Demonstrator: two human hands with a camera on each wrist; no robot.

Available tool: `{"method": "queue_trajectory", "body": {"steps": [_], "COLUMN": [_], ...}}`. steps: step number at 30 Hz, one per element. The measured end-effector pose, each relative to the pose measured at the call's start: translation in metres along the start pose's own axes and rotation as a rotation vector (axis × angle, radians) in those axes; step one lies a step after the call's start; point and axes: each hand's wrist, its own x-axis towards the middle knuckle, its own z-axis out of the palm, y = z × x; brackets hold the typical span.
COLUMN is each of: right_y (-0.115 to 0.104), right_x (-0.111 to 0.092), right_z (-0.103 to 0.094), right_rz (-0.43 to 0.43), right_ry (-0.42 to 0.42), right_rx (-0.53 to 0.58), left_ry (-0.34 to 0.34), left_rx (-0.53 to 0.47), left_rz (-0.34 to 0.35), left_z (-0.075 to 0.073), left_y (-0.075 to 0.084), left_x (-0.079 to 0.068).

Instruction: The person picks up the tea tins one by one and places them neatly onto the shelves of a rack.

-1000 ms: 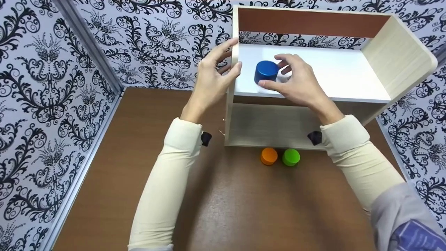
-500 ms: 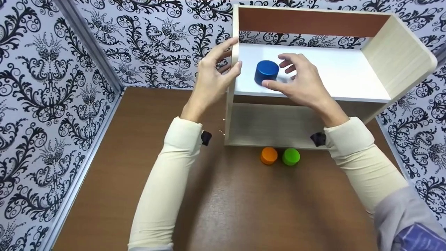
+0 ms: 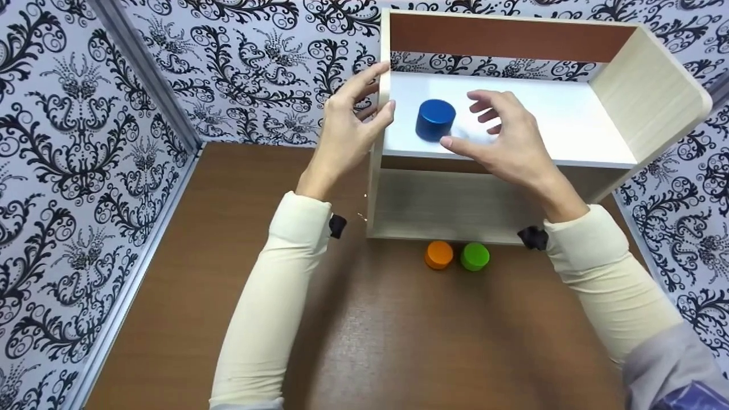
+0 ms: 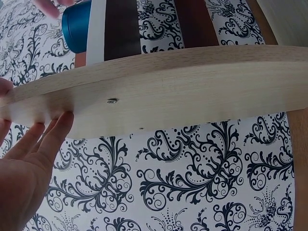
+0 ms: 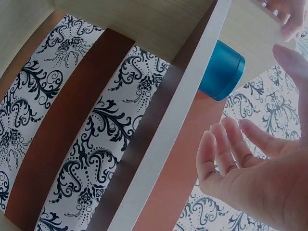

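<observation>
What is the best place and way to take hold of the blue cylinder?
Grip the blue cylinder probably by its curved side, from the right: it stands upright on the white shelf, with the side panel near its left and more shelf to its right.

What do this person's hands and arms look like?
Left hand and right hand are bare. Both arms wear cream sleeves with thick cuffs; a black piece shows at each wrist. Higher up the right arm is grey fabric with a purple patch.
</observation>
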Motion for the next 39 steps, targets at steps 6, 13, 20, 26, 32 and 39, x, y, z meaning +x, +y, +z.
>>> {"method": "queue_trajectory", "body": {"steps": [6, 13, 20, 26, 32, 39], "right_y": [0.002, 0.004, 0.004, 0.004, 0.006, 0.010], "right_x": [-0.009, -0.021, -0.032, -0.041, -0.049, -0.056], "right_z": [-0.004, -0.009, -0.012, -0.013, -0.015, -0.016], "right_rz": [-0.028, -0.045, -0.060, -0.077, -0.079, -0.073], "right_ry": [0.018, 0.033, 0.054, 0.058, 0.058, 0.058], "right_rx": [-0.012, -0.005, 0.019, 0.016, 0.017, 0.028], "left_ry": [0.008, 0.010, 0.014, 0.000, -0.002, 0.005], "left_rx": [-0.003, 0.001, -0.003, -0.007, 0.004, 0.008], "left_rz": [-0.003, -0.011, 0.031, 0.003, 0.015, 0.033], "left_z": [0.000, 0.000, 0.000, 0.000, -0.001, -0.001], "left_y": [0.000, 0.001, 0.001, 0.001, 0.001, 0.000], "left_x": [0.000, 0.000, 0.000, 0.001, 0.000, 0.000]}}
